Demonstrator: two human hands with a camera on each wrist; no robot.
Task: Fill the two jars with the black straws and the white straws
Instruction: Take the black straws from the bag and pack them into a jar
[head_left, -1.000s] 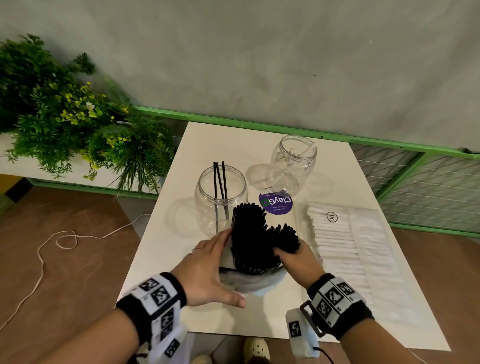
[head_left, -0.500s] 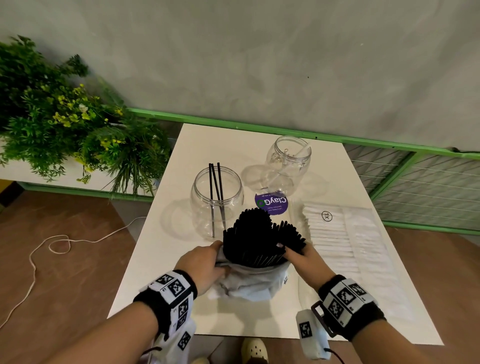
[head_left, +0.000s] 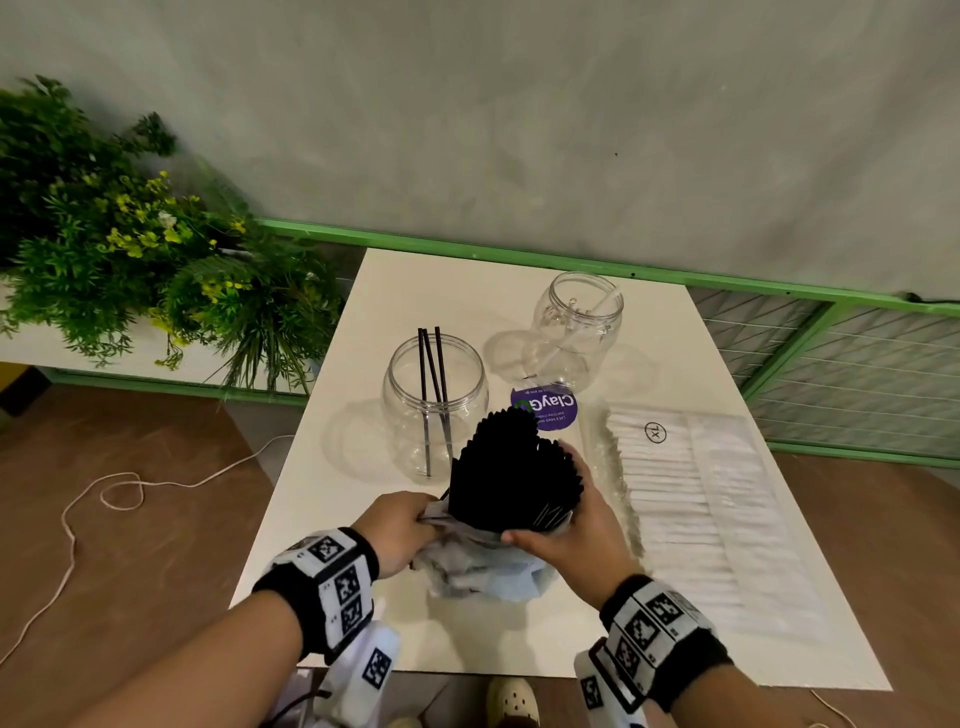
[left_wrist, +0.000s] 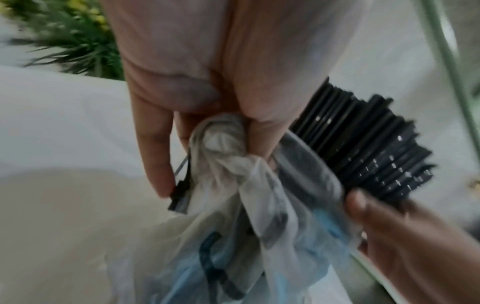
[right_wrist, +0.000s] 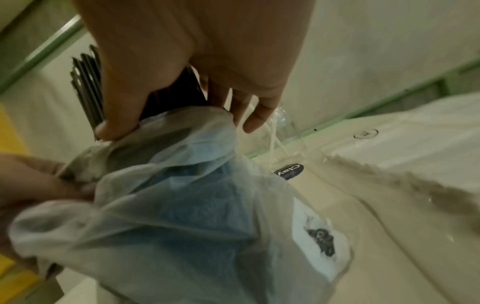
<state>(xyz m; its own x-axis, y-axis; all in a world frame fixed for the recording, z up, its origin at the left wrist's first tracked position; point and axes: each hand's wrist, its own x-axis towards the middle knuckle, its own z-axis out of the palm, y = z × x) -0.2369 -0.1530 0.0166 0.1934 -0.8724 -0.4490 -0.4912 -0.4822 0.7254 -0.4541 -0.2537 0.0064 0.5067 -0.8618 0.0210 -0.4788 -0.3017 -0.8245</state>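
A thick bundle of black straws (head_left: 511, 470) stands out of a crumpled clear plastic bag (head_left: 483, 569) near the table's front. My left hand (head_left: 402, 525) grips a bunched fold of the bag (left_wrist: 223, 142) on the bundle's left side. My right hand (head_left: 576, 519) is wrapped round the bundle of black straws (right_wrist: 85, 82), thumb at the bag's rim. Behind stand two clear jars: the left jar (head_left: 435, 400) holds three black straws, the right jar (head_left: 577, 327) holds a white straw. A flat pack of white straws (head_left: 691, 499) lies to the right.
A purple round sticker (head_left: 550, 408) lies between the jars and the bundle. A green rail (head_left: 519, 254) runs behind the table and a leafy plant (head_left: 130, 249) stands at the left. A white cord (head_left: 119, 488) trails on the brown floor.
My left hand went from lying flat beside the bag to gripping a fold of it. My right hand slid further round the bundle, which now stands more upright.
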